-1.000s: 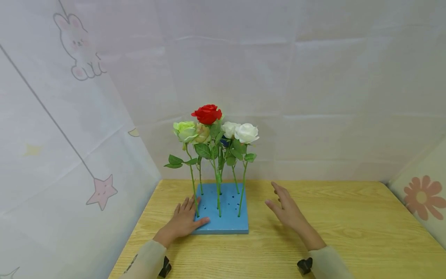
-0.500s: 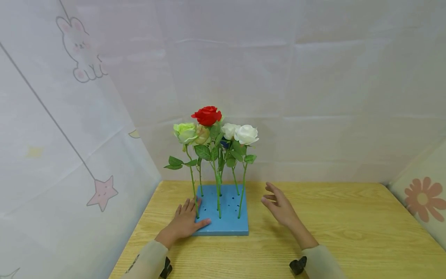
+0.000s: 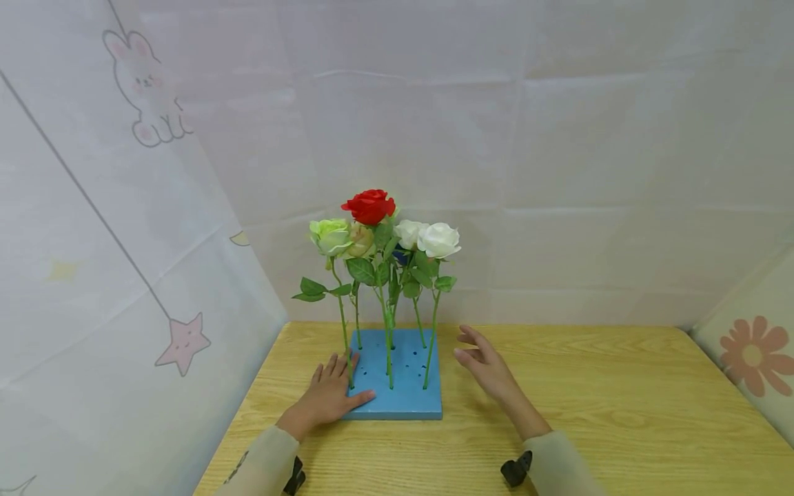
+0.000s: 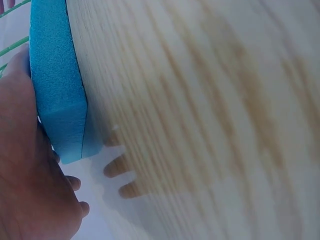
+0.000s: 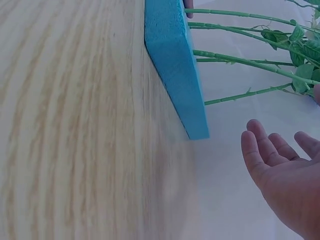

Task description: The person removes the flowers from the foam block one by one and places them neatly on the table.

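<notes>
A blue foam board (image 3: 403, 403) with small holes lies on the table, several artificial roses standing in it. The red rose (image 3: 369, 207) rises highest. A pale green rose (image 3: 331, 238) is at the left, and a white rose (image 3: 439, 240) at the right beside another white one. Partly hidden behind them are a yellowish rose (image 3: 361, 240) and a dark blue one. My left hand (image 3: 325, 397) rests over the board's left edge, fingers spread, thumb on its top. To the right of the board, my right hand (image 3: 489, 370) hovers with loosely bent fingers, holding nothing.
The wooden table (image 3: 620, 399) extends to the right. A pale cloth backdrop (image 3: 558, 172) stands behind, and a printed cloth wall (image 3: 93, 275) borders the left side. Black wrist straps show at both sleeves.
My right hand has moved left, closer to the board. The left hand, board and roses stay where they were; the head view has tipped slightly.
</notes>
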The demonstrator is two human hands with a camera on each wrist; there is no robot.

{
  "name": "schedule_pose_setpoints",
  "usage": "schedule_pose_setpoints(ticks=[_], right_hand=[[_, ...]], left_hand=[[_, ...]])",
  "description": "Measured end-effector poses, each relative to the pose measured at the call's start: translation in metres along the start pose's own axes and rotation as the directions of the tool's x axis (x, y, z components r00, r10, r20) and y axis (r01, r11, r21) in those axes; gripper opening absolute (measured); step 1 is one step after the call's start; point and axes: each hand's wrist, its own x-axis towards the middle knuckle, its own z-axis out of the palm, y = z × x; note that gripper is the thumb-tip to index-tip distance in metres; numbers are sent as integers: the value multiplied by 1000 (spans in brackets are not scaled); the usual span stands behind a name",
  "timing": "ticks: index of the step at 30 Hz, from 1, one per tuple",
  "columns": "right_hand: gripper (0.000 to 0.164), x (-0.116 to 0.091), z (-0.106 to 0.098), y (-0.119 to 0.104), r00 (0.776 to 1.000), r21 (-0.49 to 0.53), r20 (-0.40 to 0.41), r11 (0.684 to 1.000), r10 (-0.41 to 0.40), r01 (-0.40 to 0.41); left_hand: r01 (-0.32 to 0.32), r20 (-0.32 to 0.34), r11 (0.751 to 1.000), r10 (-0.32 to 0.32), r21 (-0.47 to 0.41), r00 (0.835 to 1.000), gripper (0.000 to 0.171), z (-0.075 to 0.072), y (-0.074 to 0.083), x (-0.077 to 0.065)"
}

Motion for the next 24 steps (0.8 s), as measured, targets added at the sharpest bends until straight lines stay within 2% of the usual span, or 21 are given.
schedule_pose_setpoints(ticks=[4,7,12,18,24], right_hand=[[59,4,5,2,1000,20,7,1000,4,-5],[59,9,9,11,1000,41,4,999,-16,16],[62,12,15,11,1000,66,14,998,1,-2],[55,16,21,9,999,92,35,996,-3,0],[54,18,24,9,998,128,61,992,-1,-7]], left_hand=[[-2,-2,1000,2,22,1000,100,2,-1,1],[-2,-5,999,2,38,1000,101,3,-1,2],[-1,-3,998,2,66,1000,101,4,-2,3],[-11,-8,997,11,81,1000,101,5,-3,4],[-7,-7,996,8,85,1000,102,8,-5,5]])
